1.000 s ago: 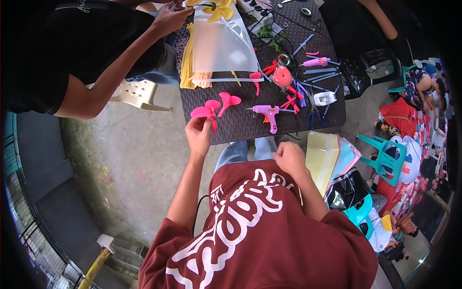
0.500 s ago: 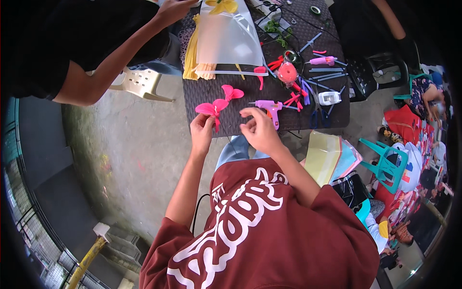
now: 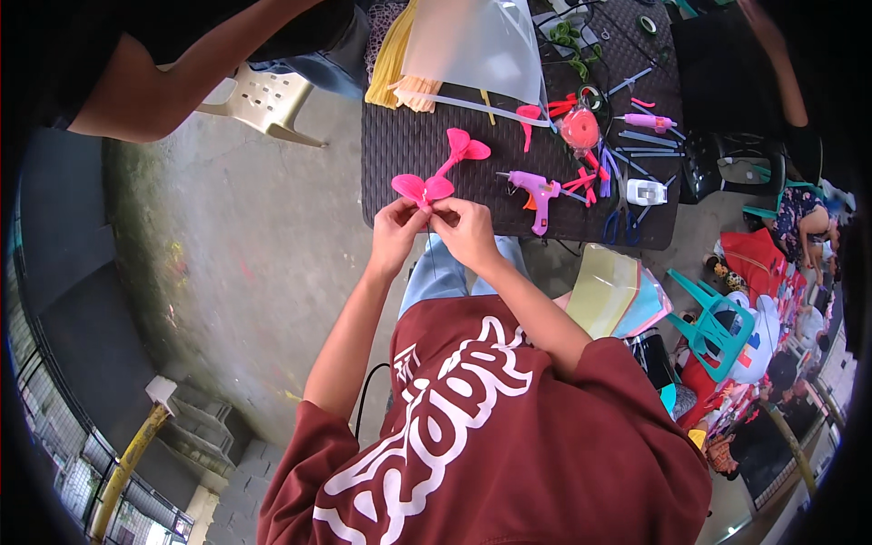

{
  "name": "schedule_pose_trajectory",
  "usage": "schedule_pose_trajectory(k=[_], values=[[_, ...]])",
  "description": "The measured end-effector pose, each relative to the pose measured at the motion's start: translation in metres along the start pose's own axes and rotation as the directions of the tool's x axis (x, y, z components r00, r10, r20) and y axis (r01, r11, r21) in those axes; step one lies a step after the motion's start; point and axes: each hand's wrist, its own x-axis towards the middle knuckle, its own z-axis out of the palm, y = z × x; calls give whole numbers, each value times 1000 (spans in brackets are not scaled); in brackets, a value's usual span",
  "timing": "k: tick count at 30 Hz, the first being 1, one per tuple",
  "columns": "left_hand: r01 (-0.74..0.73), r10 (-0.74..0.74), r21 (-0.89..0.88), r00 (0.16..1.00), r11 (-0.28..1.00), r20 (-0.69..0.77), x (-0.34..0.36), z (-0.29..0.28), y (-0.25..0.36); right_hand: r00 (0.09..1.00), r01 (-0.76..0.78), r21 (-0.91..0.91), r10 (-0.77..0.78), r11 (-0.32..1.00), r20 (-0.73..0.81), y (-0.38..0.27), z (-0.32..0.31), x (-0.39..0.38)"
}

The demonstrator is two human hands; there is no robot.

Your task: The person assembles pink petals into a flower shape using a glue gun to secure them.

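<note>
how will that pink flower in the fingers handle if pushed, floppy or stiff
The pink flower is probably light, being small and pinched by the fingers. Its petals likely have some stiffness, standing out unsupported, but may bend, since they look thin.

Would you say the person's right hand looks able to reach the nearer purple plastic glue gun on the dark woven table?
Probably yes: nothing visible stands between the right hand and the nearer glue gun to its right, though that hand would need to leave the pink petalled flower first.
</note>
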Motion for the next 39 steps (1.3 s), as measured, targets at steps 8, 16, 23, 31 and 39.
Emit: schedule_pose_trajectory(k=[8,16,23,31,39], values=[[-107,143,230,979,967,-148,24,-22,-25,972,-121,-212,72,970,-226,17,-24,-9],[-111,194,440,970,891,-149,39,-34,-20,976,-94,-415,0,905,-219,28,-34,-6],[49,169,631,945,774,-281,45,-28,-20,975,-165,-254,118,953,-190,15,-30,-12],[-63,486,808,826,585,-287,29,-26,-19,959,-279,183,284,943,-1,17,-45,-19],[-180,125,343,976,922,177,-1,62,16,894,-438,505,418,744,159,13,-73,-26]])
